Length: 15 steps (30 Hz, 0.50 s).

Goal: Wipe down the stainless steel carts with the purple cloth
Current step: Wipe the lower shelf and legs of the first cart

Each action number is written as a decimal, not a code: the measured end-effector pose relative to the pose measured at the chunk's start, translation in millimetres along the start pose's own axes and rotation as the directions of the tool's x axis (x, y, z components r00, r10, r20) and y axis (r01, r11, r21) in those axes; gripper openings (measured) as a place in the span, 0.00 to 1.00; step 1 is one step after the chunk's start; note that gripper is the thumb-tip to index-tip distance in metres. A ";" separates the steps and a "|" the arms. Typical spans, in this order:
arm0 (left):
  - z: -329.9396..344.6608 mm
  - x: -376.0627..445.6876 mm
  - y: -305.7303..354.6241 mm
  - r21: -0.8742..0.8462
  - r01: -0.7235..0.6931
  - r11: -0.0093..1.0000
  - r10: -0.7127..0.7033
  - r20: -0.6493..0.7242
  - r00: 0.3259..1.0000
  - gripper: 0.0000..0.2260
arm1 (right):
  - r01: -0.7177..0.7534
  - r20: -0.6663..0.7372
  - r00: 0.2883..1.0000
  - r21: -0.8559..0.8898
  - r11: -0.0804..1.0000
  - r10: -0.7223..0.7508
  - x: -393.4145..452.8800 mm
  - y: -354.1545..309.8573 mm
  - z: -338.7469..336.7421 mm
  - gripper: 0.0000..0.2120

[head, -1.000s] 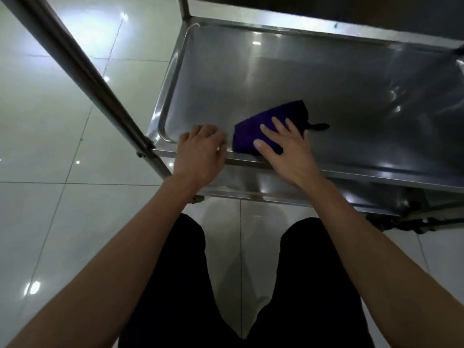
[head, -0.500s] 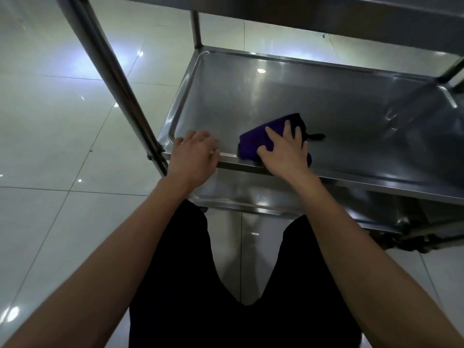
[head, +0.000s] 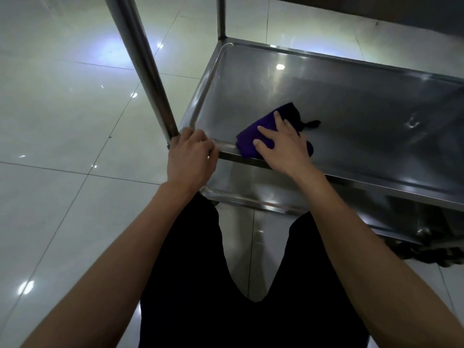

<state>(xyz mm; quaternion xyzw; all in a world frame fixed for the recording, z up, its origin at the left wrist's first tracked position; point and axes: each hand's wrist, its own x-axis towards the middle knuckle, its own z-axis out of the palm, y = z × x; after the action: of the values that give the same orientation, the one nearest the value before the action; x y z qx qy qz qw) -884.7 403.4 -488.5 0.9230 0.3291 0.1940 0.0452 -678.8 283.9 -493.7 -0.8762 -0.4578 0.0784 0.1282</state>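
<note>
Crouched low, we pressed the purple cloth (head: 261,133) flat under our right hand (head: 283,144), fingers straight, on the cart (head: 351,101) shelf. Our left hand (head: 190,156) gripped its corner post (head: 143,66); the cloth looked soft, light, best handled under the palm.

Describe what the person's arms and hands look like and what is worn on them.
Both forearms are bare: no sleeves show in view. The left hand and right hand wear no gloves, and no rings, watch or bands are visible. Dark black clothing covers the legs below.
</note>
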 end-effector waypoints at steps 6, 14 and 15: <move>-2.7 -17.3 2.2 -0.055 0.055 0.997 -0.054 0.019 0.998 0.11 | 0.079 0.042 0.996 -0.015 0.997 -0.078 19.2 -41.4 10.2 0.27; -1.7 -26.4 -7.8 -0.164 0.045 0.985 -0.047 -0.012 0.999 0.09 | 0.233 0.100 0.966 0.046 0.971 -0.237 56.5 -91.8 18.8 0.24; -1.2 -27.2 -8.4 -0.168 0.046 0.985 -0.050 -0.017 0.999 0.09 | 0.251 0.110 0.961 0.056 0.966 -0.255 60.9 -96.8 19.4 0.23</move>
<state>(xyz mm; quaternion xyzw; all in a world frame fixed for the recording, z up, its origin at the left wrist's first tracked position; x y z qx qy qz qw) -909.4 392.9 -498.1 0.9056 0.3343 0.2297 0.1237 -724.9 390.0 -484.7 -0.8016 -0.5711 0.1218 0.1282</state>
